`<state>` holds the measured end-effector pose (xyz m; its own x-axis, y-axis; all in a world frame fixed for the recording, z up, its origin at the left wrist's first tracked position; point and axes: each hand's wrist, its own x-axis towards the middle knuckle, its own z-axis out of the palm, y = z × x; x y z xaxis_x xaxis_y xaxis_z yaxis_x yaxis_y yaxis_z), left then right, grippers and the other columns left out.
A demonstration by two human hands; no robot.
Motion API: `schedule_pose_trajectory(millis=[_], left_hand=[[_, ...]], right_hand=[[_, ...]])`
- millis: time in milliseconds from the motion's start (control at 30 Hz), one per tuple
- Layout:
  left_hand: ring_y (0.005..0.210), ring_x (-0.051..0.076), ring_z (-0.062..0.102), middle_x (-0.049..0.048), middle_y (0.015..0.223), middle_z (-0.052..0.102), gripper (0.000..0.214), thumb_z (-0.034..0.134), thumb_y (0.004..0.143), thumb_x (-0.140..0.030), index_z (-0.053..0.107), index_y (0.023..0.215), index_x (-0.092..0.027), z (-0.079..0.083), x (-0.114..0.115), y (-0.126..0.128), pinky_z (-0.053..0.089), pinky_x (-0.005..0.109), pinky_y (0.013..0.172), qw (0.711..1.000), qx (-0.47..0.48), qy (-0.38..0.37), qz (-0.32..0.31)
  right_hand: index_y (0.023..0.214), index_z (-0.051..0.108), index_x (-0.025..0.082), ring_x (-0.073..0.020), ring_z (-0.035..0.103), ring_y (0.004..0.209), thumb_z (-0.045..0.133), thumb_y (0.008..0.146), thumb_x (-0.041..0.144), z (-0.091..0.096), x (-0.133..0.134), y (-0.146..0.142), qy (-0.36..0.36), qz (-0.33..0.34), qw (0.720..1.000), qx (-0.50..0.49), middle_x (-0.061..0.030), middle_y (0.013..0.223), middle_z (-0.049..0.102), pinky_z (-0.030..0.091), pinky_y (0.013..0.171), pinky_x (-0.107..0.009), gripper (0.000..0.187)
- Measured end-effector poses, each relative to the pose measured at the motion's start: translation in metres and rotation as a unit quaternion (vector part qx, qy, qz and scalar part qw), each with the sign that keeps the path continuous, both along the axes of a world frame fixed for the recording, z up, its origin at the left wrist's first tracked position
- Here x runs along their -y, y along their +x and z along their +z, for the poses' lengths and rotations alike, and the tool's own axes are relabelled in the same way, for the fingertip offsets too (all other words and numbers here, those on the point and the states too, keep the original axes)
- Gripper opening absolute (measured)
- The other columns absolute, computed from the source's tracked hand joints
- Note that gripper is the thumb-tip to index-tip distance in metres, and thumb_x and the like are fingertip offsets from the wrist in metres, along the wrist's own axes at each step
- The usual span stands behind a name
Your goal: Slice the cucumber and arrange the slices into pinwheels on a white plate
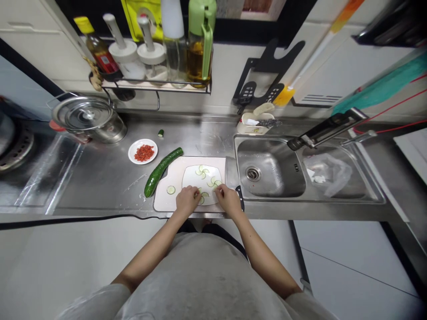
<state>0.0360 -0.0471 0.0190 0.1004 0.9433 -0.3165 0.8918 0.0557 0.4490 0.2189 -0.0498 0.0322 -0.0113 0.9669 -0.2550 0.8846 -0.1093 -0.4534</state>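
A white square plate (193, 177) lies on a pale cutting board (163, 195) and holds several thin cucumber slices (204, 173). My left hand (187, 200) rests at the plate's near left edge, fingers curled in a pinch on a cucumber slice. My right hand (228, 198) sits at the near right edge, fingers pinched on a slice too. One loose slice (171, 190) lies on the board left of the plate. A whole cucumber (162, 170) lies slanted along the board's left side.
A small dish of red bits (143, 152) and a cucumber end (160, 133) sit behind the board. A lidded steel pot (87, 117) stands left. The sink (270, 171) is right, a knife handle (239, 195) beside my right hand. A rack of bottles (156, 49) hangs above.
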Motion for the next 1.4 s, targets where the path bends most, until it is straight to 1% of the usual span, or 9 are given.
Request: schedule_pose_trajectory(millis=[100,200,300,400,533,700,867,1133,1400], left_hand=[[0.086,0.018,0.056,0.0033,0.086,0.063,0.018,0.054,0.085,-0.036,0.066,0.086,-0.023,-0.001,0.0,-0.01,0.038,0.027,0.069,0.999,0.039,0.024,0.02],[0.085,0.018,0.057,0.0033,0.087,0.064,0.018,0.054,0.084,-0.036,0.066,0.088,-0.023,-0.004,0.001,-0.031,0.039,0.027,0.07,0.994,0.057,0.058,0.068],[0.085,0.018,0.057,0.0034,0.087,0.063,0.02,0.055,0.083,-0.035,0.067,0.094,-0.023,-0.008,0.003,-0.058,0.04,0.027,0.072,0.987,0.045,0.086,0.126],[0.083,0.018,0.058,0.0042,0.089,0.063,0.026,0.055,0.083,-0.036,0.066,0.102,-0.023,-0.014,0.007,-0.083,0.042,0.028,0.074,0.983,0.021,0.091,0.157],[0.086,0.021,0.059,0.0062,0.094,0.062,0.034,0.054,0.083,-0.037,0.064,0.112,-0.022,-0.022,0.014,-0.101,0.043,0.03,0.075,0.98,-0.023,0.071,0.183],[0.096,0.023,0.059,0.0083,0.108,0.06,0.041,0.053,0.084,-0.038,0.06,0.122,-0.024,-0.028,0.016,-0.1,0.044,0.032,0.08,0.981,-0.045,0.062,0.177],[0.098,0.023,0.059,0.0071,0.11,0.059,0.039,0.052,0.086,-0.037,0.06,0.123,-0.027,-0.03,0.017,-0.097,0.045,0.032,0.08,0.982,-0.043,0.054,0.176],[0.096,0.022,0.058,0.0069,0.109,0.058,0.038,0.053,0.084,-0.034,0.061,0.121,-0.028,-0.031,0.017,-0.098,0.044,0.031,0.08,0.982,-0.048,0.05,0.176],[0.091,0.02,0.058,0.0062,0.109,0.059,0.028,0.054,0.083,-0.029,0.064,0.109,-0.025,-0.027,0.016,-0.093,0.042,0.029,0.075,0.98,-0.049,0.064,0.183]], right_hand=[[0.091,0.063,0.022,-0.0152,0.055,0.062,0.044,0.091,0.035,0.0,0.0,0.005,0.008,-0.019,1.0,-0.017,0.0002,0.065,0.062,0.025,0.055,-0.023,0.023],[0.091,0.064,0.022,-0.0153,0.053,0.06,0.043,0.09,0.036,-0.001,0.0,0.012,0.016,-0.04,0.999,-0.031,0.0001,0.063,0.06,0.026,0.054,-0.023,0.025],[0.093,0.064,0.022,-0.0154,0.052,0.059,0.042,0.089,0.036,-0.002,0.0,0.019,0.025,-0.06,0.997,-0.041,0.0002,0.062,0.059,0.027,0.055,-0.023,0.027],[0.094,0.065,0.021,-0.0154,0.051,0.057,0.041,0.089,0.037,-0.004,-0.001,0.023,0.033,-0.07,0.996,-0.046,0.0001,0.061,0.059,0.028,0.055,-0.023,0.029],[0.093,0.065,0.021,-0.0155,0.05,0.056,0.041,0.088,0.038,-0.008,-0.002,0.023,0.041,-0.063,0.996,-0.052,0.0004,0.06,0.058,0.029,0.056,-0.024,0.03],[0.094,0.065,0.021,-0.0153,0.05,0.056,0.041,0.087,0.041,-0.01,-0.003,0.019,0.045,-0.043,0.996,-0.059,0.0006,0.06,0.057,0.029,0.055,-0.024,0.031],[0.095,0.065,0.021,-0.0155,0.051,0.056,0.041,0.088,0.041,-0.008,-0.005,0.015,0.046,-0.033,0.996,-0.063,0.0008,0.059,0.057,0.03,0.055,-0.023,0.031],[0.093,0.065,0.021,-0.0157,0.053,0.057,0.042,0.088,0.037,-0.001,0.006,0.004,0.034,-0.016,0.997,-0.063,0.0006,0.059,0.057,0.029,0.055,-0.023,0.028],[0.094,0.064,0.021,-0.0136,0.051,0.053,0.042,0.09,0.034,0.003,0.025,-0.023,0.006,0.047,0.994,-0.096,0.0011,0.059,0.058,0.028,0.053,-0.022,0.026]])
